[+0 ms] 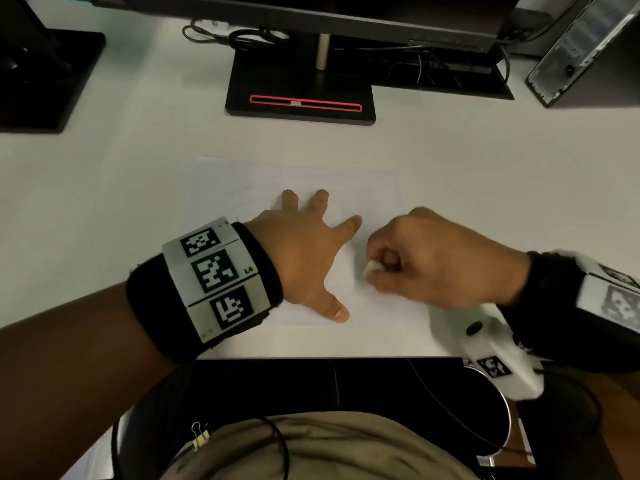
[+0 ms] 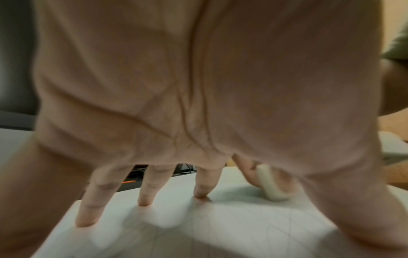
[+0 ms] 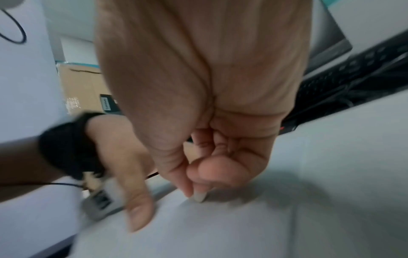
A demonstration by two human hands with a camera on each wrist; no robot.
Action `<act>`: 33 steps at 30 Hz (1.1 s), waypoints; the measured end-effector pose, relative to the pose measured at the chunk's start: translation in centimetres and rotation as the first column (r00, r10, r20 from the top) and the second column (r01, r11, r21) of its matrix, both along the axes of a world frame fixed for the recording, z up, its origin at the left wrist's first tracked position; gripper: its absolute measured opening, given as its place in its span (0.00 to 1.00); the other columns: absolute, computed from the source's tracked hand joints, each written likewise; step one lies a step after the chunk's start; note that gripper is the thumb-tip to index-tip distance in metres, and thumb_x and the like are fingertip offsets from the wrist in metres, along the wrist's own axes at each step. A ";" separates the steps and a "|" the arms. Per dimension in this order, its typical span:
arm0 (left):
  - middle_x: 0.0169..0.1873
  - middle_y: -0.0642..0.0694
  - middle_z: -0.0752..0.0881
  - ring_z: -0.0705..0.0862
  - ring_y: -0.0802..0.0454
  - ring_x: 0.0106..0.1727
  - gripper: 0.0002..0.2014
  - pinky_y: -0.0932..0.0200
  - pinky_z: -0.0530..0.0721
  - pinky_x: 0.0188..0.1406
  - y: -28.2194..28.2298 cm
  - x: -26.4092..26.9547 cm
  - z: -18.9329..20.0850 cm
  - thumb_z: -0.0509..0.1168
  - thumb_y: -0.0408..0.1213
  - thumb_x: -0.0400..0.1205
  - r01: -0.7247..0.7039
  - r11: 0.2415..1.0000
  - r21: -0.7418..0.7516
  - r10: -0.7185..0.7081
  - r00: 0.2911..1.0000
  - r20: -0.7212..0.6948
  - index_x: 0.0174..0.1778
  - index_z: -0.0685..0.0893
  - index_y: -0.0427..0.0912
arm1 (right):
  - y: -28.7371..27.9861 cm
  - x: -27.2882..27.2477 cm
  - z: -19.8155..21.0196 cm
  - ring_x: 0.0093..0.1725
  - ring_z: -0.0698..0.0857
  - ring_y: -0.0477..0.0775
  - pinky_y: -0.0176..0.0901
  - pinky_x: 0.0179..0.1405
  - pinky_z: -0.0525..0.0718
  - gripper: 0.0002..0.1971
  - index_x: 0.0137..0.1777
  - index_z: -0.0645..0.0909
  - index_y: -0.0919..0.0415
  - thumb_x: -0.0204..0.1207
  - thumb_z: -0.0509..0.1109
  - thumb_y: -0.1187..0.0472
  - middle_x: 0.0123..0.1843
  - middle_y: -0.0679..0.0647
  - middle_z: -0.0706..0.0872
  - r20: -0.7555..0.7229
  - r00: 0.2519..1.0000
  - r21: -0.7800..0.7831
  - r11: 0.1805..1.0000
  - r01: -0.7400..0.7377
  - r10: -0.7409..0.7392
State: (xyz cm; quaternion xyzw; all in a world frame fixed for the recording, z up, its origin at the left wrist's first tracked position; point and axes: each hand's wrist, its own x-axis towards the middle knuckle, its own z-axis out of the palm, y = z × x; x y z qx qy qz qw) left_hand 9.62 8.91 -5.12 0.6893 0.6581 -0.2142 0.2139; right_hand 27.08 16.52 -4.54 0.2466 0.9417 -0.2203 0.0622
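- sheet of paper (image 1: 298, 174): thin, white, matt and smooth, with faint pencil lines
- eraser (image 1: 372, 267): off-white rubber, dull
- desk top (image 1: 138, 161): smooth white surface with a soft sheen
- monitor stand base (image 1: 301, 81): matt black, with a glossier red trim
- wristband (image 1: 149, 306): fuzzy black cloth
- marker plates (image 1: 214, 271): matt white plastic
- binder clip (image 1: 200, 438): shiny metal wire handles
- garment (image 1: 329, 445): matt khaki cloth

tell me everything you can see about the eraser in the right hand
The eraser is a small, off-white, rounded block, rubbery and matte by its look. The right hand pinches it between thumb and fingertips, so only one end shows. That end rests on the white sheet of paper with faint pencil lines, beside the left hand, which does not touch it.
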 end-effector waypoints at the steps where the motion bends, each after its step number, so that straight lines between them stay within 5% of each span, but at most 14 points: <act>1: 0.85 0.42 0.36 0.47 0.29 0.83 0.62 0.37 0.77 0.66 0.0 0.0 0.0 0.68 0.77 0.66 -0.002 1.000 -0.004 0.002 1.000 0.001 0.85 0.34 0.64 | -0.7 0.0 0.0 0.27 0.76 0.52 0.36 0.29 0.74 0.14 0.32 0.80 0.62 0.77 0.71 0.56 0.25 0.54 0.80 0.012 1.000 -0.054 0.998 -0.027 0.028; 6: 0.85 0.43 0.34 0.45 0.29 0.84 0.62 0.36 0.76 0.68 0.1 0.1 0.0 0.67 0.77 0.66 -0.005 1.000 -0.013 0.005 1.000 -0.011 0.84 0.32 0.64 | 1.3 0.0 0.0 0.29 0.78 0.55 0.34 0.30 0.74 0.14 0.35 0.83 0.64 0.77 0.72 0.55 0.26 0.56 0.81 0.005 0.998 0.009 0.998 0.061 -0.061; 11: 0.85 0.43 0.34 0.45 0.29 0.84 0.61 0.37 0.77 0.68 0.0 0.1 0.0 0.68 0.76 0.66 -0.010 1.000 -0.013 0.010 1.000 -0.003 0.85 0.34 0.64 | -0.8 0.1 -0.1 0.26 0.75 0.49 0.36 0.28 0.75 0.15 0.32 0.79 0.60 0.78 0.72 0.56 0.24 0.53 0.79 0.033 0.998 -0.105 0.994 -0.042 0.046; 15: 0.85 0.42 0.33 0.43 0.28 0.84 0.62 0.35 0.75 0.69 0.1 0.2 0.1 0.67 0.76 0.67 -0.012 1.000 -0.024 0.012 1.000 -0.007 0.84 0.32 0.64 | 1.2 0.2 0.0 0.28 0.78 0.52 0.34 0.30 0.75 0.14 0.33 0.82 0.61 0.79 0.72 0.55 0.25 0.54 0.81 0.030 0.998 -0.023 0.998 0.060 -0.059; 20: 0.85 0.44 0.33 0.43 0.29 0.84 0.62 0.36 0.76 0.70 0.0 0.0 0.1 0.68 0.76 0.67 -0.007 1.000 -0.026 0.007 1.000 -0.001 0.84 0.32 0.65 | -0.2 0.1 0.0 0.24 0.74 0.47 0.33 0.27 0.73 0.16 0.30 0.77 0.58 0.79 0.72 0.55 0.22 0.50 0.76 0.050 0.998 -0.103 0.994 -0.026 0.032; 24: 0.85 0.43 0.33 0.42 0.28 0.84 0.62 0.35 0.74 0.71 0.0 0.1 0.1 0.67 0.77 0.67 -0.007 1.000 -0.029 0.007 1.000 -0.005 0.84 0.31 0.64 | 2.1 -0.1 0.0 0.26 0.73 0.49 0.38 0.30 0.75 0.14 0.35 0.82 0.64 0.78 0.72 0.55 0.25 0.55 0.80 0.032 0.998 0.038 0.997 0.061 -0.063; 29: 0.85 0.43 0.33 0.44 0.28 0.83 0.61 0.37 0.75 0.69 -0.1 -0.1 -0.1 0.67 0.77 0.67 0.006 1.000 -0.019 -0.006 1.000 -0.008 0.84 0.32 0.64 | -0.4 -0.2 -0.1 0.26 0.75 0.50 0.33 0.27 0.72 0.14 0.31 0.78 0.61 0.77 0.70 0.57 0.22 0.52 0.76 -0.001 0.997 -0.022 0.997 -0.072 0.072; 33: 0.85 0.43 0.33 0.43 0.28 0.84 0.61 0.36 0.74 0.69 -0.1 -0.1 -0.1 0.67 0.76 0.67 0.006 1.000 -0.018 -0.007 1.000 -0.003 0.84 0.31 0.64 | 1.9 -0.5 0.0 0.24 0.71 0.49 0.39 0.29 0.73 0.14 0.32 0.77 0.65 0.77 0.69 0.59 0.23 0.55 0.76 0.001 1.000 0.112 0.994 -0.011 0.011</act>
